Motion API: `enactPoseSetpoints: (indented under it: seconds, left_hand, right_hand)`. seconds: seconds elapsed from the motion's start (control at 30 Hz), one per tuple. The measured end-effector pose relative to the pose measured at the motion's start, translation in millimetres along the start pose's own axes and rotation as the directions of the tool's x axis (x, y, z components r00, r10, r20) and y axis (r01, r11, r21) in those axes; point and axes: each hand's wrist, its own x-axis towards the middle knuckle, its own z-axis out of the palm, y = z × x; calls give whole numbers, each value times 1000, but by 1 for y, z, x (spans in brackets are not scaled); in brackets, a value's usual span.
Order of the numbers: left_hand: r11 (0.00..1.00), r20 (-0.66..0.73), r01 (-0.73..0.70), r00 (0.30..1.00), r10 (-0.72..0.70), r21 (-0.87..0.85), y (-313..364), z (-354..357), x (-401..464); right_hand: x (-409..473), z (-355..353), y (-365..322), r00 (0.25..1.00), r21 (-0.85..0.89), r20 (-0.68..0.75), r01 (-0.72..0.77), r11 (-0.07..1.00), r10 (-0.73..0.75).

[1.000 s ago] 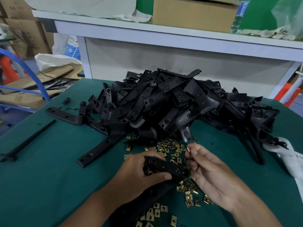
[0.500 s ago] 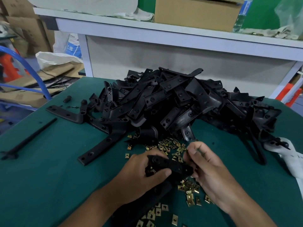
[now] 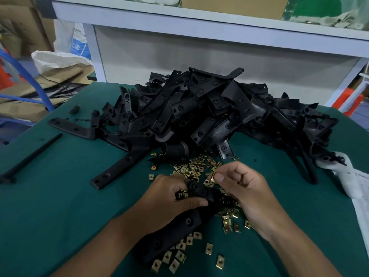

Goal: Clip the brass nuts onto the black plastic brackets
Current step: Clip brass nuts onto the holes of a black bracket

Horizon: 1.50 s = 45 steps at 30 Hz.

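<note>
My left hand [image 3: 169, 204] grips a black plastic bracket [image 3: 207, 196] low over the green table. A brass nut [image 3: 182, 195] sits on the bracket's near end by my fingers. My right hand [image 3: 245, 188] pinches one brass nut [image 3: 212, 176] between thumb and forefinger just above the bracket's right end. Several loose brass nuts [image 3: 191, 168] lie scattered around and below both hands. A big heap of black brackets [image 3: 209, 108] rises behind them.
A long flat bracket [image 3: 119, 166] lies left of the heap, with a thin black rod [image 3: 30, 156] further left. A white cloth and paper [image 3: 351, 180] lie at the right edge. A white shelf frame [image 3: 199, 29] stands behind the green table [image 3: 50, 206].
My right hand has lifted off the bracket's right end and now pinches a brass nut above it. My left hand keeps the bracket in place.
</note>
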Motion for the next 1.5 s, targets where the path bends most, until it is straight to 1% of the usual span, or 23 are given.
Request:
enactPoseSetpoints:
  seconds: [0.27,0.43,0.63,0.73,0.83,0.93,1.13,1.2,1.3,1.4,1.5]
  left_hand:
    - [998,8,-39,999,39,40,3,0,0]
    - [1000,5,-27,1000,27,3,3,0,0]
    - [999,-9,-36,999,36,-28,3,0,0]
    - [997,-4,-47,999,47,-58,5,-1,-1]
    - [998,-13,-44,999,44,-53,5,-1,-1]
    - [998,-15,-48,999,47,-40,3,0,0]
    - [998,-11,-31,999,30,-48,2,-1,0]
    - [998,-12,-38,999,37,-45,3,-1,0]
    - [998,-5,-11,1000,10,-70,4,-1,0]
    - [997,-23,-30,999,29,-66,5,-1,1]
    - [997,-39,13,999,-16,-82,5,-3,1]
  right_hand:
    - [-2,4,1,1000,-42,11,-14,999,14]
    - [-2,6,2,998,-44,34,-59,997,60]
    - [-3,8,2,987,70,82,-142,987,136]
    - [-3,10,3,987,112,59,-158,981,152]
    - [-3,12,2,984,144,43,-175,974,171]
    - [-3,12,2,986,175,24,-166,970,164]
    - [-3,14,1,986,130,65,-162,978,154]
    - [-2,13,1,989,109,61,-137,984,131]
    - [-1,11,1,994,83,57,-102,991,97]
    - [-1,10,3,997,74,47,-61,995,57]
    - [-1,10,3,999,37,38,-1,999,0]
